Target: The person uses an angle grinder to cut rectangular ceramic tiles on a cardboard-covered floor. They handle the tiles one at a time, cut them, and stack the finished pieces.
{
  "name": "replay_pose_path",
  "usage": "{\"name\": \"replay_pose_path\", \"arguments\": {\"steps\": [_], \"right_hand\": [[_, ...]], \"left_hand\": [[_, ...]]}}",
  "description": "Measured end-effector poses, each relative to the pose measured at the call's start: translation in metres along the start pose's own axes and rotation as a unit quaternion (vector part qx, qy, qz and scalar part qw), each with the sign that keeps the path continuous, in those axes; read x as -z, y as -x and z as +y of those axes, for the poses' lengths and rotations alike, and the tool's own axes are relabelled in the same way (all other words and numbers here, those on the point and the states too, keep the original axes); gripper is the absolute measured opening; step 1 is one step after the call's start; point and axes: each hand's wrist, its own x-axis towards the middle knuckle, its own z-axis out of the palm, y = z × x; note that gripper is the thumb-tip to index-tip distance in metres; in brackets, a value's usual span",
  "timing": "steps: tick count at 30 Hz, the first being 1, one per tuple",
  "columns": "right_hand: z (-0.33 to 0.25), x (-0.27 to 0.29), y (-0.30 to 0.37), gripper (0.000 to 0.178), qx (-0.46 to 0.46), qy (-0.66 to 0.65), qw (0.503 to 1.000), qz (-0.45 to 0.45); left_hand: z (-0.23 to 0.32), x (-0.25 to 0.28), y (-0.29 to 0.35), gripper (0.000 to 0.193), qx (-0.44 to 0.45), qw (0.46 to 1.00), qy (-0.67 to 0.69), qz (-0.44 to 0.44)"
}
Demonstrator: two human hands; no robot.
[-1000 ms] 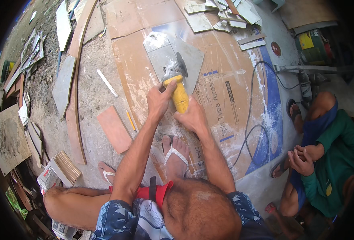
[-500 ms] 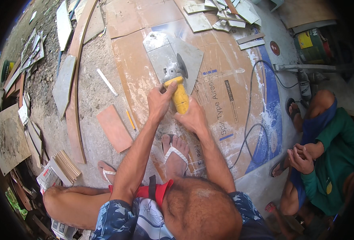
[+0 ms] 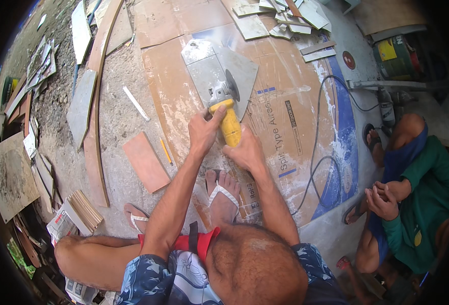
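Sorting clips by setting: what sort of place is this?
Probably an improvised outdoor work spot or small building site: a yellow angle grinder at a grey tile laid on flattened cardboard, a heap of offcuts beyond, and rough, gritty ground to the left.

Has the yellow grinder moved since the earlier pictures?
Yes, slightly: the yellow grinder has shifted down the picture and a little right, judged against the grey tile.
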Motion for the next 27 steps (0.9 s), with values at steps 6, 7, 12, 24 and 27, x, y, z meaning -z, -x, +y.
{"name": "replay_pose_path", "arguments": {"steps": [6, 7, 12, 24, 27], "right_hand": [[0.007, -0.004, -0.001, 0.069, -0.007, -0.002, 1.000, -0.005], [0.006, -0.003, 0.000, 0.069, -0.008, -0.004, 1.000, -0.005], [0.009, -0.004, 0.001, 0.068, -0.005, -0.005, 1.000, 0.001], [0.016, -0.007, 0.006, 0.061, -0.005, 0.002, 1.000, 0.009], [0.016, -0.007, 0.008, 0.060, -0.004, -0.001, 1.000, 0.010]], "left_hand": [[-0.006, -0.002, 0.000, 0.076, -0.001, 1.000, -0.003, -0.002], [-0.005, -0.002, 0.000, 0.076, 0.001, 1.000, -0.006, -0.004], [-0.003, -0.002, 0.003, 0.075, 0.000, 1.000, 0.000, -0.005], [0.000, -0.005, 0.013, 0.074, -0.003, 1.000, 0.010, 0.003], [0.002, -0.005, 0.016, 0.073, -0.001, 1.000, 0.009, 0.006]]}}
